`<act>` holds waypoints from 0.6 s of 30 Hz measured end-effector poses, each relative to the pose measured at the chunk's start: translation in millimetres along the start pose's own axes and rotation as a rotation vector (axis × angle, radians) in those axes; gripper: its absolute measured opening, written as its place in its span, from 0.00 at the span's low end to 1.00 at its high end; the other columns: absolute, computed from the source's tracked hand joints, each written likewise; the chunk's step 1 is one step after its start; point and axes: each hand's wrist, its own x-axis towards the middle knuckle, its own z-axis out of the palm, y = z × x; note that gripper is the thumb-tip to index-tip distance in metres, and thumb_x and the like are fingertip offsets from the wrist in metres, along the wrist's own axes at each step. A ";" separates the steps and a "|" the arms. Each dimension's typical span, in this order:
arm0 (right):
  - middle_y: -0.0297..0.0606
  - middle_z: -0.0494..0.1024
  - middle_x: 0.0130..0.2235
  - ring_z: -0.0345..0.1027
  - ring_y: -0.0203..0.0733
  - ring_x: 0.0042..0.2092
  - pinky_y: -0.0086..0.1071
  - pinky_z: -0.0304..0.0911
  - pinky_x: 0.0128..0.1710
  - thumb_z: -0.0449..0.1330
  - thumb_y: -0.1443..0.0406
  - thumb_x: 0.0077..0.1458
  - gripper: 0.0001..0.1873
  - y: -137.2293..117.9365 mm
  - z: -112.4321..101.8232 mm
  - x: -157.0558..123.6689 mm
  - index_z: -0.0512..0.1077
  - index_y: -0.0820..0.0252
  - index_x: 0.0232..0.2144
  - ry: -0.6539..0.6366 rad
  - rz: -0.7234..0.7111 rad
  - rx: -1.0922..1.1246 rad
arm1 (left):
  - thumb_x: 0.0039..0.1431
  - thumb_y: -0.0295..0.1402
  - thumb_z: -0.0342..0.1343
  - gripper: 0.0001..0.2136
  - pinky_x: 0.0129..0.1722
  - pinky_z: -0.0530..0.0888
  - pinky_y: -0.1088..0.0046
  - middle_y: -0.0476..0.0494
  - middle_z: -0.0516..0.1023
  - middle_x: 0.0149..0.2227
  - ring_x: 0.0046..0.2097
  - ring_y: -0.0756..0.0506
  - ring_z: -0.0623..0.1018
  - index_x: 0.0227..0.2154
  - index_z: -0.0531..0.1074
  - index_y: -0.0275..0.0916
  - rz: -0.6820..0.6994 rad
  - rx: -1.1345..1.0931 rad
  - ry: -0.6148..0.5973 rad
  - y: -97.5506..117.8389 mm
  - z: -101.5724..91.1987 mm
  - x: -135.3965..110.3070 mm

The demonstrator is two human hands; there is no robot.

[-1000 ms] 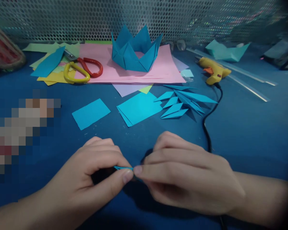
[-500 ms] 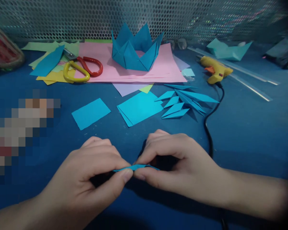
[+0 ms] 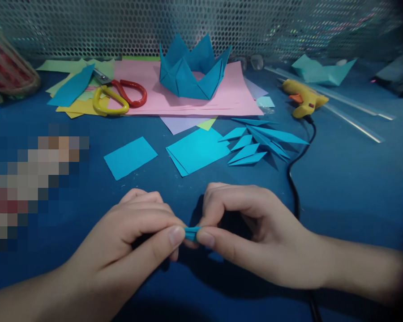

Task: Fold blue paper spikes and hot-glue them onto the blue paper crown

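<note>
Between my two hands is a small folded piece of blue paper, mostly hidden by fingers. My left hand pinches its left end between thumb and forefinger. At its right end, my right hand pinches it the same way. Beyond the hands lie a single blue paper rectangle, a small stack of blue paper rectangles and a heap of several narrow, pointed folded blue paper pieces. Farther back, a blue folded paper crown shape stands on pink sheets.
Scissors with red and yellow handles lie on paper scraps at the back left. A yellow glue gun rests at the right, its black cord running toward me. Clear glue sticks and a pale green folded paper are nearby.
The folded blue paper has turned between my fingers and shows less of its length. My right fingertips have shifted slightly right, apart from the left ones. The view has shifted a little.
</note>
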 end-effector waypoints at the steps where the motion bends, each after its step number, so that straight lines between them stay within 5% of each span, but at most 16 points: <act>1: 0.30 0.75 0.26 0.67 0.28 0.30 0.20 0.62 0.30 0.64 0.69 0.56 0.07 0.0 -0.4 -0.4 0.74 0.64 0.25 -0.006 0.014 0.001 | 0.66 0.34 0.46 0.16 0.35 0.62 0.78 0.64 0.70 0.23 0.29 0.55 0.69 0.21 0.68 0.45 0.010 0.011 0.007 -0.1 1.0 -0.1; 8: 0.27 0.73 0.26 0.63 0.28 0.27 0.21 0.58 0.25 0.59 0.64 0.62 0.09 -0.1 -1.7 -1.3 0.74 0.61 0.30 0.011 0.135 0.027 | 0.66 0.31 0.49 0.11 0.33 0.62 0.79 0.66 0.70 0.24 0.27 0.57 0.69 0.27 0.71 0.48 0.107 0.055 0.069 -0.9 3.9 0.5; 18: 0.28 0.80 0.29 0.72 0.30 0.32 0.22 0.64 0.31 0.66 0.66 0.55 0.05 1.4 1.5 0.9 0.76 0.58 0.27 0.044 0.200 -0.031 | 0.66 0.30 0.50 0.11 0.34 0.64 0.77 0.65 0.75 0.25 0.27 0.56 0.71 0.29 0.73 0.48 0.116 0.107 0.070 -4.4 1.7 -0.9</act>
